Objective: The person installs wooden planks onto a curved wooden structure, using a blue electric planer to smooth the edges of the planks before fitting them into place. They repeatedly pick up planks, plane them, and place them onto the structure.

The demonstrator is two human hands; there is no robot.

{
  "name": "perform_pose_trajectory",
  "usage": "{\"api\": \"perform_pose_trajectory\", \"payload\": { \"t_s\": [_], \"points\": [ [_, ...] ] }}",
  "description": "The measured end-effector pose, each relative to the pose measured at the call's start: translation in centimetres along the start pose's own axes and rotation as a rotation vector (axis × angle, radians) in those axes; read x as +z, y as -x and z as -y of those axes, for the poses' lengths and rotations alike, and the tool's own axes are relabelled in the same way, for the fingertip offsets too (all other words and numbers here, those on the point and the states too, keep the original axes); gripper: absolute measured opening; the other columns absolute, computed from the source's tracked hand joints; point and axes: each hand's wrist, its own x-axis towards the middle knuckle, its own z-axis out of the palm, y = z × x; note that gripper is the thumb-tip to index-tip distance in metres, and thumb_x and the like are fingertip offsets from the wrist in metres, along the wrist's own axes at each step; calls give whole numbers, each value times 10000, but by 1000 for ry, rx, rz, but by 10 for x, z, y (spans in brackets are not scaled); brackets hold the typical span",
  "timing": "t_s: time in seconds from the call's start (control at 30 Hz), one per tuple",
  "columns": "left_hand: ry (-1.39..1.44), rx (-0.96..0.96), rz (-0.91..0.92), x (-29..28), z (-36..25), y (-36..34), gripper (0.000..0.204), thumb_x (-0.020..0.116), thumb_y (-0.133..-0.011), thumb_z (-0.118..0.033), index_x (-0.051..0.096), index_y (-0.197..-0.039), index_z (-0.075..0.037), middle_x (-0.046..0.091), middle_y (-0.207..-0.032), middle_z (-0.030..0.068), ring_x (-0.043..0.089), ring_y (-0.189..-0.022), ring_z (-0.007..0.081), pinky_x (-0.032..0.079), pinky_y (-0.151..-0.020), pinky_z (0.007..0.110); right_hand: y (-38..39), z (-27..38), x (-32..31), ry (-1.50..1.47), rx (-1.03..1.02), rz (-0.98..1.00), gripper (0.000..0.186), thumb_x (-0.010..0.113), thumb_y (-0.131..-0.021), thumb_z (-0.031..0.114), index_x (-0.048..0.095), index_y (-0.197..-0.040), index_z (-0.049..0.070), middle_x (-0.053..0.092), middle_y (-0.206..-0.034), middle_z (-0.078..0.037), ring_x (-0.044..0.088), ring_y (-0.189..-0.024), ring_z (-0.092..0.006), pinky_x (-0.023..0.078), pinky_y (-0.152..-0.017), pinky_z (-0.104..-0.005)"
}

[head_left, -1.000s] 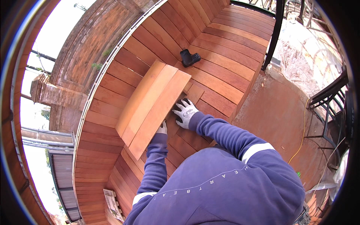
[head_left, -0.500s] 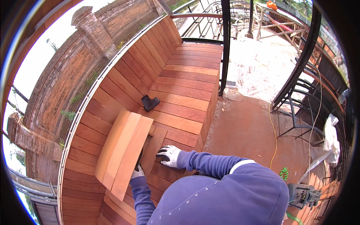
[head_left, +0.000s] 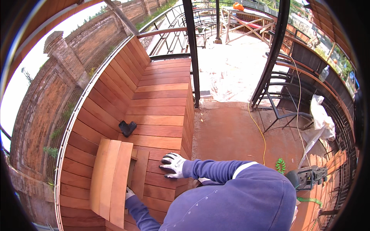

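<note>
My right hand (head_left: 173, 164), in a white glove with dark fingertips, lies with fingers spread on the reddish bench planks (head_left: 154, 131). My left hand (head_left: 128, 192), also gloved, reaches to the underside of a raised panel of pale boards (head_left: 110, 177) at the lower left; its fingers are mostly hidden there. Beside that panel, a loose-looking board (head_left: 140, 173) lies between my hands. A black angular object (head_left: 127, 128) rests on the bench above the panel, near the slatted backrest (head_left: 96, 102).
Black posts (head_left: 192, 57) frame a bright sheeted area (head_left: 231, 73). A yellow cord (head_left: 262, 136) runs across the reddish floor (head_left: 219, 134). At right stand a metal frame (head_left: 281, 100), white plastic (head_left: 322, 123), a machine (head_left: 308, 179) and a coiled green hose (head_left: 280, 165). A brick wall (head_left: 46, 107) lines the left.
The view has tilted up, showing more of the area ahead. My right hand has moved rightward from the panel's edge onto the bench planks. My left hand stays at the panel.
</note>
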Motion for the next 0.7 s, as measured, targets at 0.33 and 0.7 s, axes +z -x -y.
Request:
{"api": "perform_pose_trajectory", "payload": {
  "t_s": [0.33,0.7],
  "points": [
    [-34,-36,-41,-3,-11,-3,515,641,-881,-382,618,-1221,4,631,-1222,216,613,-1098,361,484,-945,440,4,5,1,71,-1,82,581,580,-887,469,531,-1356,131,422,-1435,-203,315,-1376,-399,224,-1156,-530],
    [-143,-27,-131,-19,-27,8,534,630,-875,-427,630,-1201,-5,636,-1204,225,614,-1091,362,480,-942,450,72,-5,-13,-9,129,-89,554,580,-916,402,484,-1383,120,445,-1417,-163,382,-1334,-352,306,-1111,-507]
  ]
}}
